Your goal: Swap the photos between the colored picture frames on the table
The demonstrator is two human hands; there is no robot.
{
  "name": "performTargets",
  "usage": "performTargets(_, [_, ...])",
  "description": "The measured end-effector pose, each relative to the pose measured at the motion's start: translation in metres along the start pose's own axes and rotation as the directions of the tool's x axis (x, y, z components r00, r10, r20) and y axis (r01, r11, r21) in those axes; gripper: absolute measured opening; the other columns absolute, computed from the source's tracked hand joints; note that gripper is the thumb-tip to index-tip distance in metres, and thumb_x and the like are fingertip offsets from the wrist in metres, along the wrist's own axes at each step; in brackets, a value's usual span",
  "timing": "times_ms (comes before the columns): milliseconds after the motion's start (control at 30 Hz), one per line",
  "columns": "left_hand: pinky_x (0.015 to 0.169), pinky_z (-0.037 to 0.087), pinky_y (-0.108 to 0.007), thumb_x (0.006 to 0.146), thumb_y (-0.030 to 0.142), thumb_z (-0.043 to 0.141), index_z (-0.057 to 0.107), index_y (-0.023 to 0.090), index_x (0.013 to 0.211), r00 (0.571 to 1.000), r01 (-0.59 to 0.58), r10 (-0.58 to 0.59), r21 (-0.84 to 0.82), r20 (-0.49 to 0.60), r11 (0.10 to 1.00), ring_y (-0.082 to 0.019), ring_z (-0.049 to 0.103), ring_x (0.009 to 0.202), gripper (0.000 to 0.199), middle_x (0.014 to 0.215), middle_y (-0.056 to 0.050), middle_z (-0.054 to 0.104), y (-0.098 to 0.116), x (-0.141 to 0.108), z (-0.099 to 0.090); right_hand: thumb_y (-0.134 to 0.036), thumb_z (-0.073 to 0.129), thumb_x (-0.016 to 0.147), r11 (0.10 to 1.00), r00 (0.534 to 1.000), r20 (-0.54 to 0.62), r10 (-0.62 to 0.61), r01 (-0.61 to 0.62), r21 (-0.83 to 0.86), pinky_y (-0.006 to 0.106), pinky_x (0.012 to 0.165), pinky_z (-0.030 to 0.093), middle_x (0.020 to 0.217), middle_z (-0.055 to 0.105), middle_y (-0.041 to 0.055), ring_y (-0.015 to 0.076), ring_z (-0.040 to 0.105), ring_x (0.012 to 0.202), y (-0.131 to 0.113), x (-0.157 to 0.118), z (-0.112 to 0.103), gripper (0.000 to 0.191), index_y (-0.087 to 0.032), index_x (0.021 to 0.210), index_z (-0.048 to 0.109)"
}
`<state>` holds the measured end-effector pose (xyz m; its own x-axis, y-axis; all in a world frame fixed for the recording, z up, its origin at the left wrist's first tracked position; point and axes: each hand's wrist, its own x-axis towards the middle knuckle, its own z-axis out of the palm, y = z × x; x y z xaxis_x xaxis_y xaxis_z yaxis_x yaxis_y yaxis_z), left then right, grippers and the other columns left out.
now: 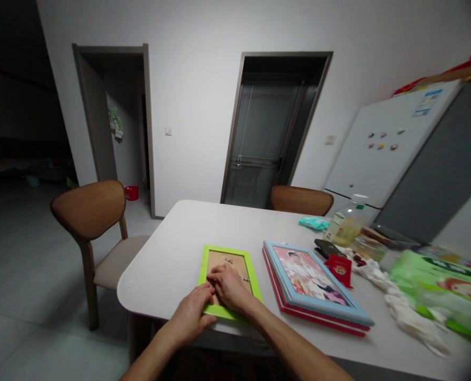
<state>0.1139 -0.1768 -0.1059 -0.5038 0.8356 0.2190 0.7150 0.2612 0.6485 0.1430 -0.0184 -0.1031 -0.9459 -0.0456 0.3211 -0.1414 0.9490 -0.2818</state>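
A lime-green picture frame (255, 288) lies face down on the white table, its brown backing board (216, 259) upward. Small metal fittings (228, 260) show on the board near the top and right side. My left hand (191, 313) is closed at the frame's lower left edge, thumb near the bottom corner and fingers bent over the side. My right hand (231, 286) rests over the board, fingers curled together at its left side, close to the left fingertips. Whatever lies under those fingertips is hidden.
Right of the frame is a stack with a blue-framed photo (310, 275) on top of red frames (281, 301). Beyond are a red booklet (340, 270), dark phone (327, 247), bottle (344, 222) and green tissue pack (445, 286). Wooden chairs (90, 209) stand at the white table (160, 264).
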Motion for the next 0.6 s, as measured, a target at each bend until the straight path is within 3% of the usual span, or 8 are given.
performTargets(100, [0.098, 0.028, -0.031, 0.062, 0.011, 0.057, 0.053, 0.021, 0.090, 1.000, 0.015, -0.015, 0.014, 0.012, 1.000, -0.017, 0.036, 0.116, 0.029, 0.121, -0.003, 0.047, -0.002, 0.000, 0.001, -0.015, 0.041, 0.075, 0.996, 0.993, -0.085, 0.087, -0.087, 0.006, 0.025, 0.076, 0.032, 0.086, 0.060, 0.0046, 0.0148, 0.048, 0.085, 0.009, -0.005, -0.006, 0.023, -0.019, 0.082, 0.063])
performTargets(167, [0.097, 0.028, -0.030, 0.062, 0.011, 0.057, 0.053, 0.021, 0.086, 1.000, 0.007, -0.007, 0.014, 0.018, 1.000, -0.017, 0.035, 0.117, 0.026, 0.120, -0.003, 0.049, -0.002, 0.000, 0.001, -0.016, 0.041, 0.075, 0.976, 0.968, -0.139, 0.209, -0.215, -0.030, 0.024, 0.078, 0.033, 0.092, 0.059, 0.0073, 0.0154, 0.049, 0.088, 0.022, -0.011, -0.013, 0.025, -0.017, 0.089, 0.062])
performTargets(300, [0.097, 0.028, -0.028, 0.062, 0.011, 0.056, 0.052, 0.020, 0.081, 1.000, -0.004, 0.004, -0.002, 0.001, 1.000, -0.016, 0.035, 0.117, 0.022, 0.118, -0.003, 0.051, -0.001, 0.000, 0.001, -0.011, 0.043, 0.070, 0.902, 0.912, -0.109, 0.395, -0.408, -0.141, 0.023, 0.070, 0.036, 0.080, 0.061, 0.0099, 0.0154, 0.053, 0.075, 0.050, -0.024, -0.027, 0.023, -0.013, 0.075, 0.065])
performTargets(400, [0.097, 0.028, -0.028, 0.062, 0.011, 0.056, 0.053, 0.020, 0.082, 1.000, 0.002, -0.002, -0.006, -0.003, 1.000, -0.016, 0.035, 0.117, 0.022, 0.119, -0.004, 0.050, 0.000, -0.001, 0.001, -0.010, 0.041, 0.069, 0.889, 0.905, -0.087, 0.417, -0.426, -0.169, 0.023, 0.066, 0.036, 0.075, 0.060, 0.0113, 0.0155, 0.053, 0.070, 0.059, -0.029, -0.030, 0.023, -0.012, 0.065, 0.064])
performTargets(600, [0.098, 0.028, -0.033, 0.063, 0.012, 0.057, 0.055, 0.021, 0.090, 0.999, 0.026, -0.026, 0.001, -0.020, 1.000, -0.017, 0.035, 0.117, 0.028, 0.120, -0.003, 0.050, -0.001, -0.003, 0.004, -0.011, 0.040, 0.071, 0.899, 0.920, -0.058, 0.389, -0.392, -0.194, 0.023, 0.066, 0.036, 0.078, 0.059, 0.0123, 0.0167, 0.052, 0.074, 0.050, -0.032, -0.030, 0.025, -0.013, 0.062, 0.063])
